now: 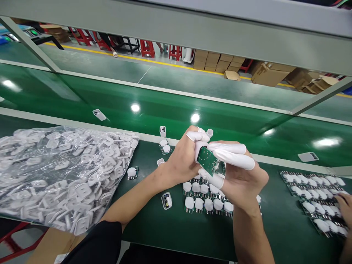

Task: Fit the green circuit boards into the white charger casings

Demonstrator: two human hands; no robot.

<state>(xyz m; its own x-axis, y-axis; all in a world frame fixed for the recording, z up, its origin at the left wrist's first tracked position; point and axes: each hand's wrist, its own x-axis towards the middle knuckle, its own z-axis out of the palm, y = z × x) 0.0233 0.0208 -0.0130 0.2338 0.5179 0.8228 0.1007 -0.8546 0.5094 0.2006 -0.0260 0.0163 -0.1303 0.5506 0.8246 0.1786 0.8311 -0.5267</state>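
Over the bench, a small green circuit board is held up with its solder-dotted face towards me. My right hand, in white finger cots, pinches it between thumb and fingers at its right and lower edges. Curled around its left edge is my left hand, also in finger cots; its fingertips are partly hidden behind the board. Beneath my hands lie rows of circuit boards with round white parts. A white plastic housing with parts inside rests left of those rows.
A clear bag of white plastic pieces covers the bench's left side. More boards lie at right, by a co-worker's hand. Loose housings sit on the green belt. A grey frame beam spans above.
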